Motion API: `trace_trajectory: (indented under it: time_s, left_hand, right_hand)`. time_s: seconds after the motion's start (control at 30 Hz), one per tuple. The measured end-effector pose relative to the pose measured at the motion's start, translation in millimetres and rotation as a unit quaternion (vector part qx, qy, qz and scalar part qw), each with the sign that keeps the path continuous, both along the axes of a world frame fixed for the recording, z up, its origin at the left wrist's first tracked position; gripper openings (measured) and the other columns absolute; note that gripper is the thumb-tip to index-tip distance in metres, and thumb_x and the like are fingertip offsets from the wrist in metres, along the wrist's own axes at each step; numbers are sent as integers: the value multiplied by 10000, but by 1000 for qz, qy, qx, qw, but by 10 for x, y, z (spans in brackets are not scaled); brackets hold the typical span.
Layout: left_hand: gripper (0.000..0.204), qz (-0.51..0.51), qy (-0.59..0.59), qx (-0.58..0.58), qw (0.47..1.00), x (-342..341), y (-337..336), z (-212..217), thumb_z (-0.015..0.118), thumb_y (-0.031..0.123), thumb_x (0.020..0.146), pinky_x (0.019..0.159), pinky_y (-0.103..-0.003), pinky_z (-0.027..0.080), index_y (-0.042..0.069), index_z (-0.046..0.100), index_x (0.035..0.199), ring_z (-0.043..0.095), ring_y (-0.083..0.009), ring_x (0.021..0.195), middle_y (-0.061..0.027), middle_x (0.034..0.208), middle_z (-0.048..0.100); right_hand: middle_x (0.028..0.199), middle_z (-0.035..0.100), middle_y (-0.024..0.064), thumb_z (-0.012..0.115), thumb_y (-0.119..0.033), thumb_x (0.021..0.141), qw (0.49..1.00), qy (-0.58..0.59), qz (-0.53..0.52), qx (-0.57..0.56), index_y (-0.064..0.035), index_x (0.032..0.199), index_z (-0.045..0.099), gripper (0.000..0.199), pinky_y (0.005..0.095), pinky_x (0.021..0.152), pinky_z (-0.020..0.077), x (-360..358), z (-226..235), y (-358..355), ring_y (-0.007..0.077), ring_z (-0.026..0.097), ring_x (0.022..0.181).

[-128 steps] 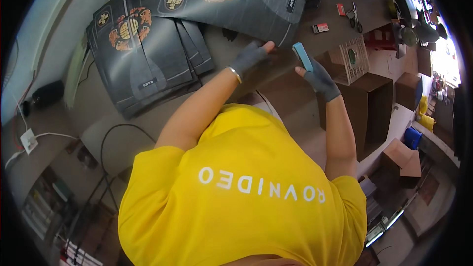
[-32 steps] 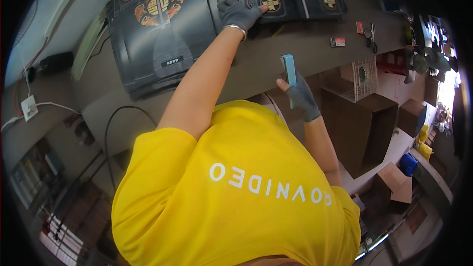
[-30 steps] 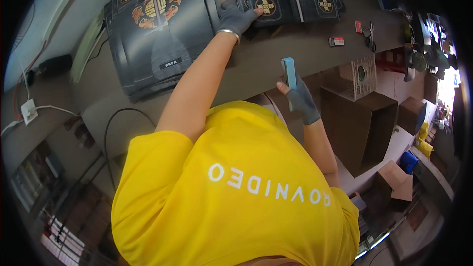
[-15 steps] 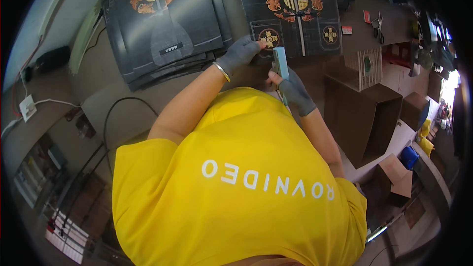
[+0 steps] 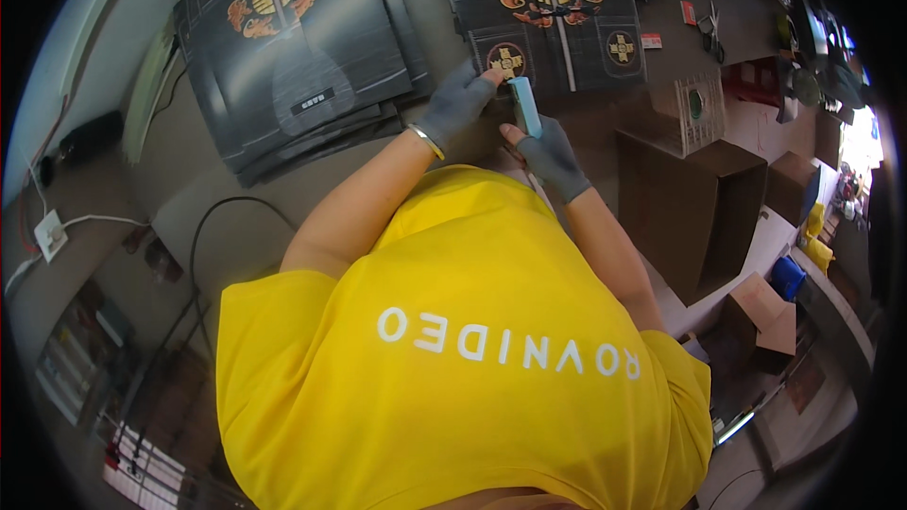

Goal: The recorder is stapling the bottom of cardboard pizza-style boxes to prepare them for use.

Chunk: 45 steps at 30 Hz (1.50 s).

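The gloved left hand (image 5: 455, 104) presses flat on the near edge of a black printed carton sheet (image 5: 553, 9) on the table (image 5: 236, 198), probably to steady it. The gloved right hand (image 5: 551, 159) grips a light-blue scraper block (image 5: 524, 106) upright, just beside that edge.

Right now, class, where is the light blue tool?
In the head view, the light blue tool stands upright in the right hand, just right of the gloved left hand, at the near edge of the black printed sheet.

A grey-brown worktable (image 5: 236, 198) carries two stacks of flat black printed cartons (image 5: 293, 47), scissors (image 5: 710, 24).
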State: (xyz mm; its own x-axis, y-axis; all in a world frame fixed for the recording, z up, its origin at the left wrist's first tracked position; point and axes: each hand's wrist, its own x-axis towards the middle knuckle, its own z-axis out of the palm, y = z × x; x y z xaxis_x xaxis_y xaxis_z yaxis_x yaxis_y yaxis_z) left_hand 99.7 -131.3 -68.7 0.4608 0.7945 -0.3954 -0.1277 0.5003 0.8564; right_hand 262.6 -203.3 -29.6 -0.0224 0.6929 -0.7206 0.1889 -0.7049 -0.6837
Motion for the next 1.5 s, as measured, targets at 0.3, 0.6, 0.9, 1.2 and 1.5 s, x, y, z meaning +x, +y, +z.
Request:
trace_trajectory:
  time_s: [0.3, 0.6, 0.9, 1.2, 1.5]
  left_hand:
    - [324, 25, 22, -106, 994, -417, 368, 426, 502, 257, 944, 488, -209, 515, 89, 487, 1220, 672, -160, 686, -78, 991, 665]
    - [294, 15, 18, -108, 994, -471, 383, 402, 492, 256, 946, 492, -195, 515, 57, 496, 1163, 672, -152, 698, -90, 1008, 652]
    - [274, 154, -146, -257, 943, -238, 82, 82, 622, 247, 887, 672, -275, 528, 6, 588, 1015, 633, -161, 781, -89, 940, 651]
    - [355, 56, 53, -101, 992, -904, 991, 437, 727, 205, 766, 657, -346, 560, 47, 596, 1056, 632, -186, 826, -62, 965, 632]
    - [296, 39, 160, 300, 940, -978, 1533, 761, 634, 311, 871, 689, -264, 471, 30, 670, 956, 605, -130, 710, -46, 843, 676]
  right_hand:
    - [698, 579, 11, 638, -257, 863, 985, -64, -138, 80, -40, 986, 593, 253, 248, 577, 446, 628, -66, 127, 74, 563, 653]
    - [622, 575, 25, 659, -284, 840, 981, -157, -74, 84, -45, 856, 583, 251, 252, 515, 426, 1049, -94, 269, 95, 553, 558]
    - [601, 551, 23, 670, -320, 837, 983, -139, -113, 36, -32, 879, 589, 302, 268, 451, 425, 668, -66, 290, 108, 542, 513]
    - [830, 590, 48, 691, -261, 813, 988, 109, 108, -7, -26, 1032, 556, 349, 274, 658, 469, 890, 332, -193, 125, 576, 763]
    - [892, 588, 44, 651, -239, 843, 998, -6, -36, 48, -44, 1059, 552, 307, 276, 753, 437, 1080, 107, -175, 129, 551, 840]
